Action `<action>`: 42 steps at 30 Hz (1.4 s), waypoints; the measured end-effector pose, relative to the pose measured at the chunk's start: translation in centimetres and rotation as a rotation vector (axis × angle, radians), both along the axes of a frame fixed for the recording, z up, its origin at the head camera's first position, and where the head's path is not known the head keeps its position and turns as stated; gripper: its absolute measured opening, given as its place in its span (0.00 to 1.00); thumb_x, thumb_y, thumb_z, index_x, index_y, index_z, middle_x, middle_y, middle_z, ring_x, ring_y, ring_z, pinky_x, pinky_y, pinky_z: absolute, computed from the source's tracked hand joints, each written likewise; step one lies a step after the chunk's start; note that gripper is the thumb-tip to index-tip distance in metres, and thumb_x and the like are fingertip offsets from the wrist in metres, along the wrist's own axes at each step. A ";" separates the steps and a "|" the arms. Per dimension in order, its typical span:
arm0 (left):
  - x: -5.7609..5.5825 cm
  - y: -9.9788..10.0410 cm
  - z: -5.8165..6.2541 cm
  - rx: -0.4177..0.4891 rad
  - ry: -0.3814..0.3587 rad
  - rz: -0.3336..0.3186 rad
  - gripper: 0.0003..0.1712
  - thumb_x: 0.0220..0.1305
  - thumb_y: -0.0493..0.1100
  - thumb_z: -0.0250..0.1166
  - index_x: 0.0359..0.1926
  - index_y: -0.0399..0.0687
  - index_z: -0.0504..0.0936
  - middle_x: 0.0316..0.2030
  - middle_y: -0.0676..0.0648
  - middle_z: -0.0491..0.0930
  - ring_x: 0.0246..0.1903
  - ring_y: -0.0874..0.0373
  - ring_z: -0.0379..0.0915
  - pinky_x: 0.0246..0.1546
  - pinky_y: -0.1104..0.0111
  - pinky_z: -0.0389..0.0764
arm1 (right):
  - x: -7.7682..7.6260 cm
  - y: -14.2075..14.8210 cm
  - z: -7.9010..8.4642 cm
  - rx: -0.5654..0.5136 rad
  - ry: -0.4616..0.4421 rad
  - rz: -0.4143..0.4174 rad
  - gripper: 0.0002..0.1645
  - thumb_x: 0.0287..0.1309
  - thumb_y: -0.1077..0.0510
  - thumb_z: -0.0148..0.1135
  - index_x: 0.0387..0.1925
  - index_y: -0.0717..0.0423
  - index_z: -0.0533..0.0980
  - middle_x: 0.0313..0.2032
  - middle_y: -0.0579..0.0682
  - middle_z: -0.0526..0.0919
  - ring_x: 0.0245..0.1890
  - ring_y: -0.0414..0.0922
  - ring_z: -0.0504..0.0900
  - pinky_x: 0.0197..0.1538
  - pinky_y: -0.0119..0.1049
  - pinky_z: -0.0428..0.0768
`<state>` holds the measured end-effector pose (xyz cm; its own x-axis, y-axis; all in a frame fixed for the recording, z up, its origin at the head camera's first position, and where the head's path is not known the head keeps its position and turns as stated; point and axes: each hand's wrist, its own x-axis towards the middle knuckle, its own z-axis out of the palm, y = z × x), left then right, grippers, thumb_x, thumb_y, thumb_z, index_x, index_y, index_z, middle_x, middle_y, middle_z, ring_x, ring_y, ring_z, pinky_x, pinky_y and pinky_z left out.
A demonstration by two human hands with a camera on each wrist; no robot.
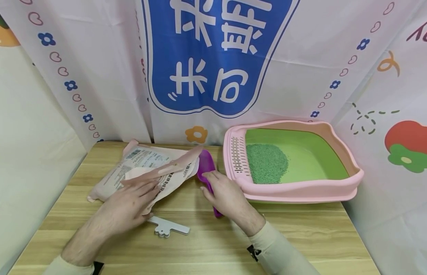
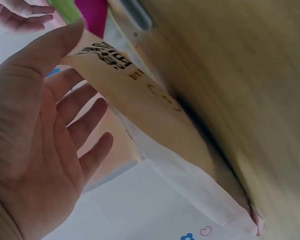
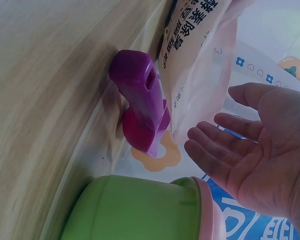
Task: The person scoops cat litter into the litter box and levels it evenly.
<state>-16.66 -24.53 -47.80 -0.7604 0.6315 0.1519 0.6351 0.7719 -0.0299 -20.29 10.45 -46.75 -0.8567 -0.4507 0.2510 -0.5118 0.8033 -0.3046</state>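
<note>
A pale pink printed bag [image 1: 144, 162], its torn end folded over, lies at the left of the table. On its near side rests my left hand [image 1: 125, 206], fingers loosely extended; in the left wrist view the thumb and fingers of the left hand [image 2: 45, 125] lie about the bag's edge [image 2: 135, 110] without a visible pinch. A purple scoop [image 1: 206, 166] lies between bag and litter box, handle toward me. Above it hovers my right hand [image 1: 225, 194]; the right wrist view shows that hand [image 3: 255, 145] relaxed, apart from the scoop [image 3: 137, 95].
A pink-rimmed green litter box [image 1: 302, 193] stands at the right, with green granules [image 1: 266, 162] heaped on its left side. A light grey clip [image 1: 170, 226] lies near the left hand. Printed curtains [image 1: 285, 76] hang behind the wooden table [image 1: 185, 259].
</note>
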 end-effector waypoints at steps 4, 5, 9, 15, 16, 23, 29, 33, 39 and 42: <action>0.1 -0.1 -0.3 -0.002 0.014 0.000 0.36 0.79 0.51 0.78 0.81 0.44 0.83 0.82 0.39 0.81 0.80 0.37 0.81 0.78 0.37 0.85 | 0.0 0.0 0.0 0.003 0.002 0.000 0.25 0.81 0.49 0.74 0.71 0.54 0.86 0.64 0.54 0.94 0.59 0.52 0.96 0.59 0.50 0.98; 0.1 -0.1 -0.3 -0.006 0.014 0.005 0.35 0.79 0.50 0.77 0.81 0.44 0.83 0.81 0.40 0.82 0.80 0.37 0.81 0.78 0.37 0.85 | 0.0 0.0 0.0 0.003 0.002 0.000 0.25 0.81 0.49 0.75 0.71 0.54 0.86 0.64 0.54 0.94 0.59 0.52 0.96 0.59 0.50 0.98; 0.0 0.0 0.3 0.039 -0.009 0.067 0.34 0.75 0.39 0.77 0.79 0.42 0.84 0.78 0.38 0.85 0.76 0.36 0.84 0.77 0.37 0.86 | 0.0 -0.1 -0.1 0.005 0.004 -0.001 0.25 0.81 0.50 0.75 0.71 0.54 0.86 0.64 0.54 0.94 0.58 0.52 0.97 0.58 0.50 0.98; -0.7 -0.5 1.8 0.278 0.115 0.202 0.36 0.66 0.28 0.75 0.75 0.46 0.88 0.69 0.36 0.92 0.65 0.28 0.91 0.68 0.29 0.89 | 0.0 -0.2 -0.2 0.014 -0.001 -0.007 0.25 0.82 0.47 0.74 0.71 0.53 0.86 0.63 0.53 0.95 0.56 0.51 0.97 0.56 0.48 0.98; -0.7 -0.7 1.9 0.323 0.150 0.218 0.36 0.65 0.26 0.75 0.74 0.47 0.89 0.66 0.36 0.93 0.61 0.27 0.92 0.64 0.28 0.90 | 0.0 -0.3 -0.2 0.016 -0.004 -0.009 0.26 0.82 0.47 0.74 0.72 0.53 0.86 0.64 0.53 0.95 0.57 0.51 0.97 0.57 0.48 0.98; -1.8 -1.5 2.4 0.601 0.311 0.318 0.20 0.66 0.21 0.68 0.55 0.37 0.92 0.49 0.30 0.96 0.44 0.25 0.94 0.44 0.31 0.92 | -0.2 -0.5 0.1 -0.002 -0.026 0.000 0.27 0.83 0.47 0.73 0.73 0.53 0.85 0.66 0.54 0.94 0.61 0.53 0.96 0.60 0.51 0.98; -3.1 -1.9 3.1 0.715 0.409 0.297 0.09 0.71 0.22 0.63 0.44 0.30 0.88 0.45 0.29 0.95 0.45 0.24 0.94 0.44 0.32 0.92 | -0.6 -0.6 0.7 -0.042 -0.066 0.005 0.28 0.84 0.47 0.72 0.75 0.55 0.83 0.68 0.56 0.92 0.64 0.54 0.95 0.68 0.53 0.95; -3.8 -1.8 3.6 0.715 0.430 0.297 0.11 0.71 0.23 0.60 0.43 0.32 0.87 0.43 0.29 0.95 0.36 0.24 0.94 0.35 0.30 0.90 | -1.1 -0.6 1.3 -0.071 -0.105 0.002 0.30 0.86 0.46 0.70 0.78 0.56 0.81 0.72 0.57 0.90 0.67 0.55 0.93 0.72 0.54 0.93; -5.0 -1.7 3.7 0.670 0.476 0.245 0.13 0.69 0.24 0.60 0.45 0.33 0.89 0.40 0.31 0.95 0.29 0.30 0.91 0.28 0.36 0.88 | -1.8 -0.7 2.4 -0.116 -0.126 -0.013 0.31 0.87 0.47 0.69 0.79 0.58 0.80 0.73 0.59 0.89 0.69 0.56 0.92 0.75 0.54 0.91; -5.6 -1.8 3.6 0.657 0.510 0.192 0.15 0.67 0.25 0.60 0.47 0.35 0.92 0.39 0.32 0.96 0.27 0.34 0.92 0.25 0.41 0.88 | -2.1 -0.8 2.8 -0.146 -0.144 -0.023 0.32 0.87 0.46 0.68 0.79 0.58 0.80 0.74 0.60 0.88 0.69 0.56 0.92 0.74 0.55 0.92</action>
<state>-22.24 -26.29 -44.21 -0.5843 0.1619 0.7952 0.5216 0.8256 0.2151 -22.37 9.68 -43.95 -0.8981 -0.3983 0.1863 -0.4365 0.7565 -0.4870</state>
